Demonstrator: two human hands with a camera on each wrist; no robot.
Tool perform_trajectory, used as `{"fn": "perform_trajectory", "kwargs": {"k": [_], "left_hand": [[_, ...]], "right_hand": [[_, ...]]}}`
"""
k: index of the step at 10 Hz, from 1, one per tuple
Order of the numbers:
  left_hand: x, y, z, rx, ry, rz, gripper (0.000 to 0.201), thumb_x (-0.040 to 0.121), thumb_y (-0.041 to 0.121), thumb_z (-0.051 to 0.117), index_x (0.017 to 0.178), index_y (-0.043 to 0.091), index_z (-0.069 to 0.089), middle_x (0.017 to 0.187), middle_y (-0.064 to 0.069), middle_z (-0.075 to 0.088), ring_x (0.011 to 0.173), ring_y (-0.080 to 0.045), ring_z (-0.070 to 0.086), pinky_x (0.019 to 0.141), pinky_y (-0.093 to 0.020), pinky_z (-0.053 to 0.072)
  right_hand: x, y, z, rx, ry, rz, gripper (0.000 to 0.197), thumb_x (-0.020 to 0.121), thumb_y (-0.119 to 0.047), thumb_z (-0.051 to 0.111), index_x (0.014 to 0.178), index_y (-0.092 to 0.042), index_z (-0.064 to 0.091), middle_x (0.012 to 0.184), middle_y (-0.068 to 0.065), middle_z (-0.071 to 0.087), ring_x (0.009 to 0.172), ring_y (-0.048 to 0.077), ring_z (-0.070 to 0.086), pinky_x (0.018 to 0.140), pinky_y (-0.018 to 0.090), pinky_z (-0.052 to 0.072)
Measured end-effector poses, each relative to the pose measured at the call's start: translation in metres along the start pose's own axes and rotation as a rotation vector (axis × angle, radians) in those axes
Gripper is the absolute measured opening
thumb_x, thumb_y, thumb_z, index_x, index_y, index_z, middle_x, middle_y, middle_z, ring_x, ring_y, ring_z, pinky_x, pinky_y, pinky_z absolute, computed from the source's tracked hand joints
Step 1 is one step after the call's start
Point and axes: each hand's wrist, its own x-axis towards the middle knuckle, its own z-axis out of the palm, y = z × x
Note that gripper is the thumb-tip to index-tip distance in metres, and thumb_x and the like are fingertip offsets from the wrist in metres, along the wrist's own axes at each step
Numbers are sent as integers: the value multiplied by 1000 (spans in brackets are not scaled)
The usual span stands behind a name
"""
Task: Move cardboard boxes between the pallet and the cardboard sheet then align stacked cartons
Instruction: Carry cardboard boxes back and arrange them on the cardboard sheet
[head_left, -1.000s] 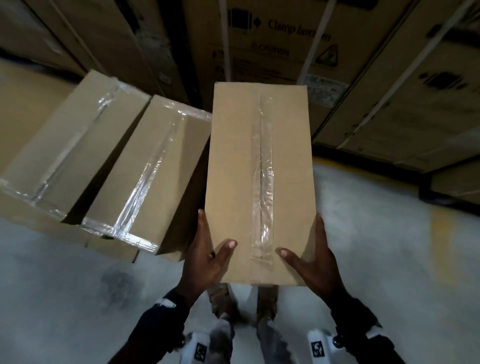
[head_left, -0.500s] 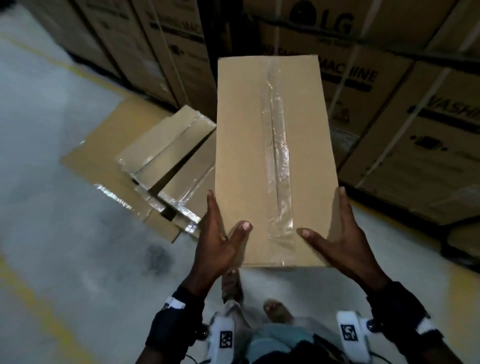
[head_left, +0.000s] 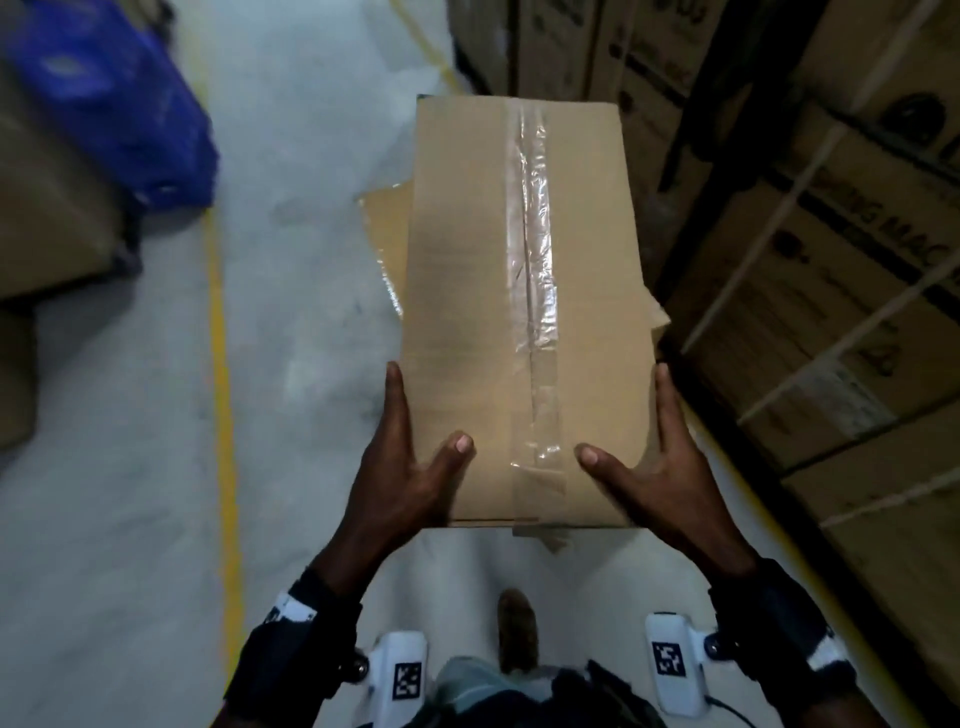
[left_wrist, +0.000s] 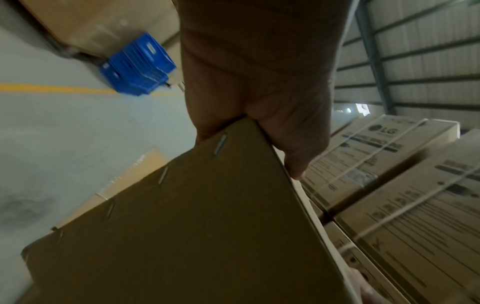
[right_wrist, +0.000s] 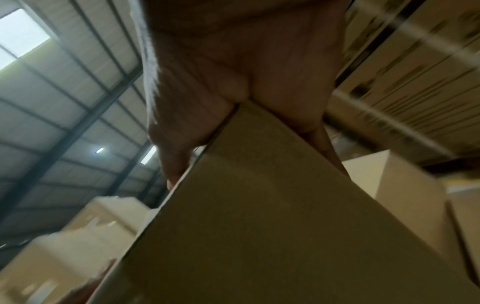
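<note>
I hold a long brown cardboard box (head_left: 519, 312), taped down its middle, out in front of me above the floor. My left hand (head_left: 415, 452) grips its near left corner, thumb on top and fingers along the side. My right hand (head_left: 649, 457) grips the near right corner the same way. In the left wrist view, the box (left_wrist: 194, 226) shows a stapled side wedged into my left hand (left_wrist: 259, 92). The right wrist view has the box (right_wrist: 259, 226) in my right hand (right_wrist: 246, 72). A flat cardboard sheet (head_left: 384, 228) lies on the floor, mostly hidden under the box.
Tall strapped appliance cartons (head_left: 831, 260) line the right side close to the box. A blue plastic stack (head_left: 119, 104) and large cartons (head_left: 47, 208) stand at the left. A yellow floor line (head_left: 221, 364) runs along the grey concrete. My foot (head_left: 514, 629) is below the box.
I have turned left with the box still in both hands. The boxes lying on the sheet have gone out of sight, and the blue stack and yellow line have come into view.
</note>
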Motion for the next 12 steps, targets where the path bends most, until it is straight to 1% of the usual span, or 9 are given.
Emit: {"fn": "perform_trajectory", "kwargs": {"k": [2, 4, 5, 6, 7, 8, 9, 10, 12], "left_hand": [[-73, -30, -53, -2, 208, -142, 106, 78, 66, 64, 153, 53, -10, 157, 17, 35, 136, -3, 45, 109, -25, 39], [-157, -63, -103, 2, 412, -249, 106, 77, 68, 63, 155, 51, -7, 159, 17, 32, 139, -5, 42, 112, -30, 39], [-207, -78, -128, 6, 497, -312, 106, 79, 67, 64, 155, 49, -7, 160, 11, 33, 140, -10, 42, 113, -33, 39], [-271, -94, -155, -2, 591, -353, 102, 87, 56, 67, 156, 45, -8, 164, 10, 24, 145, -9, 33, 116, -29, 33], [-330, -112, -177, -16, 679, -386, 101, 89, 50, 68, 156, 43, -7, 159, 22, 17, 140, 5, 27, 108, -14, 28], [-385, -130, -196, -41, 753, -414, 102, 88, 50, 69, 157, 43, -7, 154, 29, 15, 137, 10, 25, 105, -13, 25], [-438, -147, -213, -58, 825, -443, 103, 87, 53, 69, 156, 45, -7, 153, 32, 12, 137, 10, 24, 107, -17, 27], [-481, -159, -228, -72, 884, -476, 104, 86, 58, 69, 155, 48, -8, 161, 26, 15, 141, 4, 28, 112, -24, 32], [-563, -187, -265, -152, 1075, -556, 105, 83, 59, 69, 155, 47, -6, 162, 21, 22, 142, 2, 32, 108, -18, 33]], "right_hand": [[-10, -26, 57, -64, -205, -114, 125, 64, -64, 77, 160, -44, -1, 149, -37, 11, 138, -5, 22, 110, 21, 23], [-47, -49, 128, -43, -395, -186, 124, 68, -50, 82, 162, -35, 2, 125, -59, 13, 110, -44, 22, 86, -12, 22], [-78, -61, 165, -11, -515, -225, 122, 70, -49, 85, 159, -45, 2, 136, -54, 27, 124, -20, 41, 99, 5, 38], [-122, -71, 205, -19, -652, -275, 123, 69, -62, 86, 155, -56, -1, 160, -31, 22, 144, -3, 34, 117, 34, 36], [-167, -83, 240, -35, -720, -284, 122, 70, -59, 85, 158, -48, 0, 125, -67, 25, 121, -30, 38, 100, 9, 40], [-212, -91, 273, -53, -797, -317, 121, 71, -54, 86, 156, -53, -1, 118, -67, 30, 122, -17, 48, 96, 10, 42], [-253, -97, 307, -92, -898, -354, 119, 66, -68, 85, 146, -69, -2, 156, -31, 31, 139, 8, 44, 111, 44, 46], [-286, -107, 335, -127, -948, -398, 119, 63, -74, 82, 147, -68, -3, 165, -22, 20, 147, 8, 33, 117, 49, 38], [-348, -137, 419, -173, -1103, -535, 112, 72, -60, 84, 144, -68, -1, 153, -46, 13, 146, -8, 23, 122, 40, 30]]}}
